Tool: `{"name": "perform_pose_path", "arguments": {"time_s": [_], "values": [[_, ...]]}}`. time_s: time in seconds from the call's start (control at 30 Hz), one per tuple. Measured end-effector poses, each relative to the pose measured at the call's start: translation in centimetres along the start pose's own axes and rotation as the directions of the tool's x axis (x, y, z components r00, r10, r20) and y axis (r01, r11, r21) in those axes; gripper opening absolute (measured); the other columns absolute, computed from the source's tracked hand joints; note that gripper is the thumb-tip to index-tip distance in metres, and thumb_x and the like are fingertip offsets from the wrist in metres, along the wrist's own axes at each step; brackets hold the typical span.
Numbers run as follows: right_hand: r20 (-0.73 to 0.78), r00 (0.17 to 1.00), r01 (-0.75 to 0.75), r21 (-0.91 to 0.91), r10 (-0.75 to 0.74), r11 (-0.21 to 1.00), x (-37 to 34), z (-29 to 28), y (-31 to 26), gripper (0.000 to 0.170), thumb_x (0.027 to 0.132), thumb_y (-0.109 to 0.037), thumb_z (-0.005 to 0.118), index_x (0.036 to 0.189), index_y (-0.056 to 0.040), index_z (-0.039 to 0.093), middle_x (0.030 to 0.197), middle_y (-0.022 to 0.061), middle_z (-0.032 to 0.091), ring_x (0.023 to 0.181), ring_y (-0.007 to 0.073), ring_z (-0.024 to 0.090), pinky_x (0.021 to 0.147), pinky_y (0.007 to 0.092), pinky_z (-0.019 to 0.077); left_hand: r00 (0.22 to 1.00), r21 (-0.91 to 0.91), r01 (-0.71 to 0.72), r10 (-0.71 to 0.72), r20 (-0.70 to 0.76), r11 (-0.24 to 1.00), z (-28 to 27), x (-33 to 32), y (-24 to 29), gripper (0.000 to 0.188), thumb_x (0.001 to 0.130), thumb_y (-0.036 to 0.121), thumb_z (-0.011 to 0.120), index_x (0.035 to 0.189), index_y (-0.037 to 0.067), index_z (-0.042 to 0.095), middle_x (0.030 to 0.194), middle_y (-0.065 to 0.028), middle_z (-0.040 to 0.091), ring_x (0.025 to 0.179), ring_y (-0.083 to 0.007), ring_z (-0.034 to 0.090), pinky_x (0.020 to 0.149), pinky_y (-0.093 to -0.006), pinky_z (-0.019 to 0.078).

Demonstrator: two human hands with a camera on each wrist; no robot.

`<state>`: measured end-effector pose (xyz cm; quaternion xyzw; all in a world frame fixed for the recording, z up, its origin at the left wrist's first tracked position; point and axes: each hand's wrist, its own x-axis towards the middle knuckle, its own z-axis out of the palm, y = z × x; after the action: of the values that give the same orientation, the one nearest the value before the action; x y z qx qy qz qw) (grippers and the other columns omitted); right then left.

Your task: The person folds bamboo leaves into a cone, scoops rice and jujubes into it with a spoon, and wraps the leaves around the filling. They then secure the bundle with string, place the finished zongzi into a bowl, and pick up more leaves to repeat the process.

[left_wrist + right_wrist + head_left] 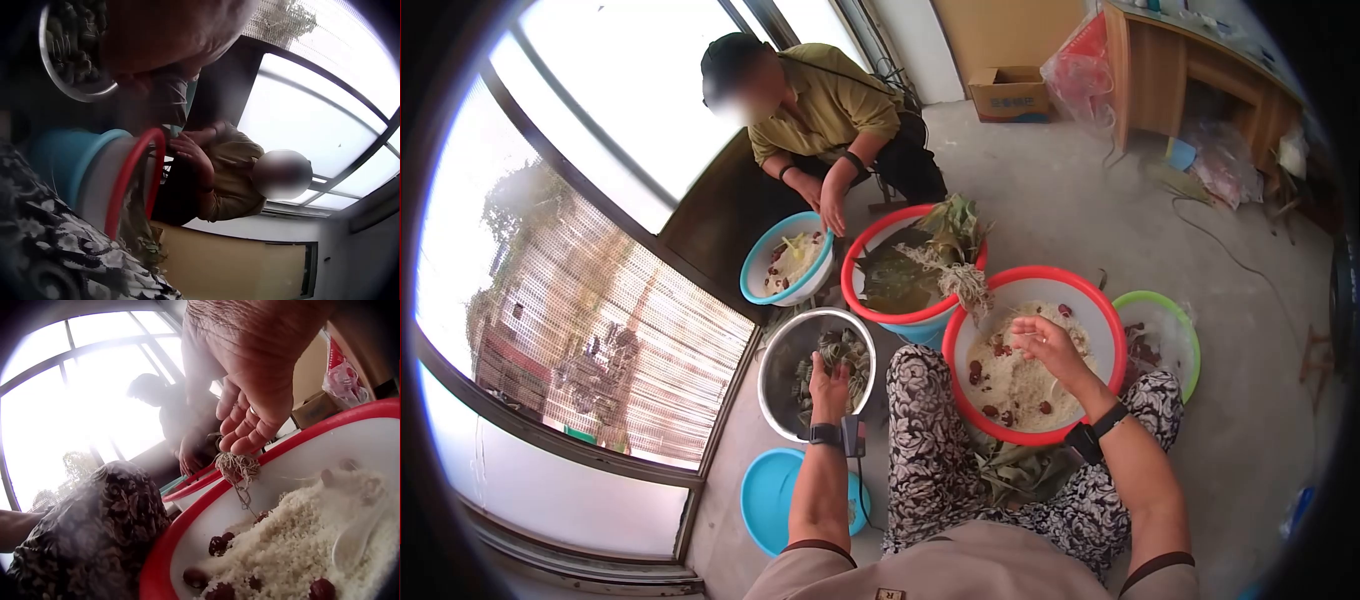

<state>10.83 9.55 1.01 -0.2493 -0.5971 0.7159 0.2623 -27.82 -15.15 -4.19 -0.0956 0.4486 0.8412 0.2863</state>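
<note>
My left hand [830, 392] holds a leaf-wrapped bundle [840, 348] over the metal basin [766, 395], where several tied bundles lie. In the left wrist view, the hand [175, 37] grips the dark bundle [169, 103], its fingertips partly in shadow. My right hand [1052, 352] hovers above the red-rimmed basin [1112, 330] of white rice [1025, 385] and dark red dates. The right wrist view has this hand [256, 375] with fingers loosely bent and nothing visible in them; a clump of strings [237, 467] hangs behind on a rim.
Leaves stand in a red-rimmed tub [852, 250] ahead. Another person [830, 110] crouches behind a blue-rimmed bowl [750, 275]. A green-rimmed bowl [1195, 345] is at the right, a blue basin [765, 500] at the lower left. Large windows line the left side.
</note>
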Motion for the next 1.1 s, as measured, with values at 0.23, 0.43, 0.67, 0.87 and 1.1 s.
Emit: {"name": "perform_pose_path", "arguments": {"time_s": [0.23,0.43,0.67,0.87,1.1], "values": [[0.014,1.0,0.001,-0.03,-0.001,1.0,0.0,-0.2,0.2,0.045,0.09,-0.028,0.065,0.126,-0.004,0.055,0.117,0.0052,0.061,0.099,0.0111,0.06,0.079,0.0265,0.05,1.0,0.033,-0.005,0.005,0.001,0.999,-2.2,1.5,1.9,0.028,0.09,0.038,0.067,0.105,0.015,0.062,0.1,0.0004,0.06,0.086,-0.0162,0.05,0.076,-0.0316,0.047],[0.016,1.0,0.006,-0.03,-0.006,1.0,-0.1,-0.4,0.2,0.045,0.089,-0.028,0.065,0.126,-0.0034,0.055,0.116,0.0052,0.061,0.098,0.0111,0.06,0.079,0.0265,0.0501,0.987,0.027,-0.066,0.069,-0.148,0.997,-2.0,3.9,5.6,0.029,0.088,0.039,0.069,0.104,0.016,0.062,0.1,0.001,0.06,0.086,-0.0172,0.051,0.072,-0.0296,0.0485],[0.021,1.0,0.004,-0.029,-0.004,1.0,-0.1,-0.3,0.3,0.044,0.089,-0.026,0.065,0.126,-0.0029,0.055,0.116,0.0052,0.061,0.099,0.0113,0.06,0.076,0.0252,0.0503,0.976,0.033,-0.086,0.091,-0.196,0.996,-1.9,4.3,6.0,0.031,0.088,0.039,0.069,0.107,0.016,0.062,0.104,0.0006,0.058,0.089,-0.019,0.051,0.074,-0.0307,0.0483],[0.02,1.0,0.001,-0.04,0.0,0.999,-0.2,-0.3,0.1,0.043,0.09,-0.026,0.064,0.125,-0.0032,0.055,0.116,0.0052,0.061,0.1,0.0119,0.06,0.077,0.0267,0.0503,0.984,0.056,-0.085,0.092,-0.155,0.995,-2.0,3.7,5.4,0.032,0.088,0.04,0.069,0.107,0.015,0.062,0.101,-0.0007,0.059,0.085,-0.0185,0.051,0.072,-0.0312,0.048],[0.027,1.0,-0.013,-0.061,0.014,0.998,-0.2,-0.3,0.0,0.043,0.089,-0.027,0.064,0.124,-0.0038,0.056,0.115,0.0048,0.062,0.1,0.0118,0.06,0.078,0.0269,0.0501,0.992,0.05,-0.06,0.065,-0.111,0.997,-2.8,4.0,5.4,0.032,0.085,0.042,0.071,0.104,0.017,0.063,0.1,-0.0009,0.058,0.086,-0.0179,0.053,0.071,-0.0294,0.0504]]}}
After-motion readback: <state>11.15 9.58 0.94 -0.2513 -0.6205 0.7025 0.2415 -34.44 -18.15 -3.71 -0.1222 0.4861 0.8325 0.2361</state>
